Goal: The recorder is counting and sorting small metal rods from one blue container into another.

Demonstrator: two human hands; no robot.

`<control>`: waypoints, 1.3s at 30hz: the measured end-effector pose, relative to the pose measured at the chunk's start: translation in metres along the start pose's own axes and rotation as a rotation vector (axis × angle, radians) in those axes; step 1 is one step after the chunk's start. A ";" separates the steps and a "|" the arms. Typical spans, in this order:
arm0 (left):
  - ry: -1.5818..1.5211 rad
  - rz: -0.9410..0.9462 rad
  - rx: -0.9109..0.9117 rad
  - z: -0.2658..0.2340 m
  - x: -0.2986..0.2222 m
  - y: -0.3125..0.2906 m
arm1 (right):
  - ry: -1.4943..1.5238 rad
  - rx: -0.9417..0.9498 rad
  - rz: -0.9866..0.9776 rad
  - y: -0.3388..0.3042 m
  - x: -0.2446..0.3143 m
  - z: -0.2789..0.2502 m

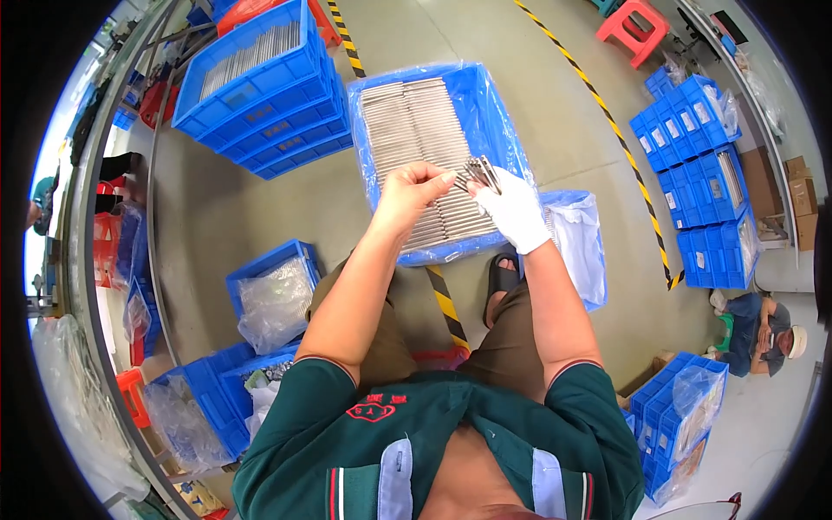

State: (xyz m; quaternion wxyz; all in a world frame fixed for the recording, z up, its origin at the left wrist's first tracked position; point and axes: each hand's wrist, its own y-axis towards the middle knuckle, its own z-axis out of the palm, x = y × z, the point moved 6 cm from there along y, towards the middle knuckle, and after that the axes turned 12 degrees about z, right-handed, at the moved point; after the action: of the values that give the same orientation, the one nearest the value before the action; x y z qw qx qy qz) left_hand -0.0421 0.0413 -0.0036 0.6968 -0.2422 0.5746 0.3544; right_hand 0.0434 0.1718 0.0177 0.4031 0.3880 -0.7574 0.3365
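Note:
My right hand (517, 215), in a white glove, is closed round a small bundle of slim metal pieces (484, 174) that stick up past its fingers. Beside it, my bare left hand (409, 198) has thumb and forefinger pinched together close to the bundle; what they grip, if anything, is too small to make out. Both hands are above a blue crate (496, 117) lined with clear blue film. Inside the crate, long slim metal pieces (416, 117) lie packed side by side in two columns, with bare film along the right side.
Stacked blue crates (282, 130) of similar metal pieces stand at the far left. A white-lined blue crate (579, 247) sits right of my right hand. Crates with plastic bags (276, 299) are at left. A person (763, 338) sits at the right. Striped tape (598, 100) marks the floor.

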 end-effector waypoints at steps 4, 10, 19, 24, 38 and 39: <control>-0.031 0.013 -0.117 -0.009 -0.001 0.001 | 0.058 0.076 0.076 -0.003 0.000 0.002; -0.133 -0.004 -0.039 -0.002 0.001 0.001 | -0.062 0.016 -0.036 -0.007 0.010 0.004; -0.062 0.021 -0.057 -0.006 -0.004 0.001 | 0.035 0.037 -0.054 -0.007 0.015 0.004; -0.186 -0.056 0.042 -0.007 -0.001 0.003 | 0.331 0.339 0.226 -0.008 0.001 0.011; -0.185 -0.029 0.219 -0.004 -0.014 0.003 | 0.699 0.574 0.328 -0.020 0.000 0.027; -0.157 -0.017 0.232 -0.003 -0.015 0.003 | 0.695 0.562 0.365 -0.020 -0.001 0.028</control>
State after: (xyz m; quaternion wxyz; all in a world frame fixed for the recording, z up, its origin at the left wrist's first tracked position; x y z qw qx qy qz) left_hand -0.0478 0.0374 0.0105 0.7660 -0.1364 0.5532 0.2977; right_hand 0.0513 0.1398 0.0085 0.4464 0.2074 -0.5135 0.7029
